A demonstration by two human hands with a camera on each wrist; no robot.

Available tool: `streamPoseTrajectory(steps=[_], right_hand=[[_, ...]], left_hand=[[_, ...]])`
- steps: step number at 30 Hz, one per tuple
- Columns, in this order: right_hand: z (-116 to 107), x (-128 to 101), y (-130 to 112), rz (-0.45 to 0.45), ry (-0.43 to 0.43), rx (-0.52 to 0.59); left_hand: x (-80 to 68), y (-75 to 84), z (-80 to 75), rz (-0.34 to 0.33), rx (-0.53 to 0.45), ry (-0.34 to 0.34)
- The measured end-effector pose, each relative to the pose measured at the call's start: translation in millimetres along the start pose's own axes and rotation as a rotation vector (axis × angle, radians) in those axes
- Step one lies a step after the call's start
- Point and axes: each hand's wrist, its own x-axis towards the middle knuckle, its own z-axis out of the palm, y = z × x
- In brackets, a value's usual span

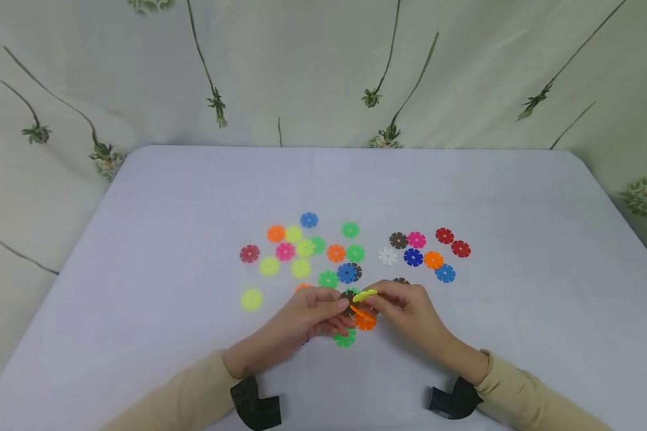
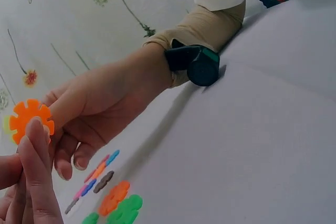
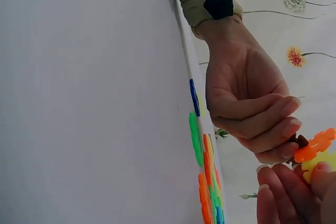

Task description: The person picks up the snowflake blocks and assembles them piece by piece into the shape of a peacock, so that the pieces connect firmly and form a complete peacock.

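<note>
Low over the white table (image 1: 156, 251) my two hands meet around a small cluster of notched plastic discs. My left hand (image 1: 341, 309) pinches a brown disc (image 1: 348, 297) with an orange disc (image 1: 359, 312) slotted into it. My right hand (image 1: 376, 299) pinches a yellow disc (image 1: 365, 295) on top of that cluster. In the right wrist view the left hand (image 3: 247, 98) holds the brown disc (image 3: 301, 140) and orange disc (image 3: 314, 147) beside the yellow disc (image 3: 321, 162). In the left wrist view the orange disc (image 2: 30, 119) stands between the fingers of both hands.
Under the hands lie an orange disc (image 1: 365, 323) and a green disc (image 1: 345, 340). Several loose discs of many colours spread behind them, one group at the centre (image 1: 302, 251), another at the right (image 1: 426, 251). A lone yellow disc (image 1: 251, 299) lies left. A flowered curtain (image 1: 323, 72) hangs behind.
</note>
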Motion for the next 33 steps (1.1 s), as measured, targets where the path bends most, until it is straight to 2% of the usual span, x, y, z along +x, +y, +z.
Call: streamPoseTrajectory(steps=[5, 9, 11, 14, 16, 18, 20, 22, 24, 28, 31, 33], right_hand=[[6, -4, -2, -0.027, 0.017, -0.065], [13, -6, -3, -0.030, 0.012, -0.057], [14, -5, -3, -0.034, -0.001, -0.059], [8, 0, -4, -0.024, -0.045, -0.079], [-4, 5, -3, 0.020, -0.067, -0.113], [-22, 11, 0, 0.066, -0.054, -0.200], [-44, 16, 7, 0.124, -0.008, -0.318], [-65, 19, 16, 0.184, 0.046, -0.462], [-79, 21, 26, 0.243, 0.066, -0.554], [-86, 26, 37, 0.371, -0.033, -0.603], [-84, 30, 37, 0.421, -0.105, -0.615], [-83, 30, 35, 0.425, -0.107, -0.622]], left_hand=[[-1.8, -1.6, 2.6, 0.009, -0.020, -0.014], [-5.1, -2.8, 2.7, -0.005, -0.033, -0.015], [-6.5, -1.7, 0.6, -0.007, -0.003, -0.013], [-7.2, 2.8, -5.7, 0.029, 0.125, -0.007], [-6.6, 5.8, -11.9, 0.065, 0.214, 0.022], [-5.9, 7.3, -17.9, 0.097, 0.270, 0.063], [-4.6, 6.9, -23.1, 0.117, 0.281, 0.109], [-2.9, 5.8, -26.7, 0.140, 0.265, 0.125], [-0.1, 4.3, -28.6, 0.158, 0.269, 0.142], [5.8, 1.5, -28.6, 0.181, 0.290, 0.133], [8.0, -0.1, -26.8, 0.193, 0.293, 0.101], [8.6, -0.7, -26.0, 0.193, 0.284, 0.081]])
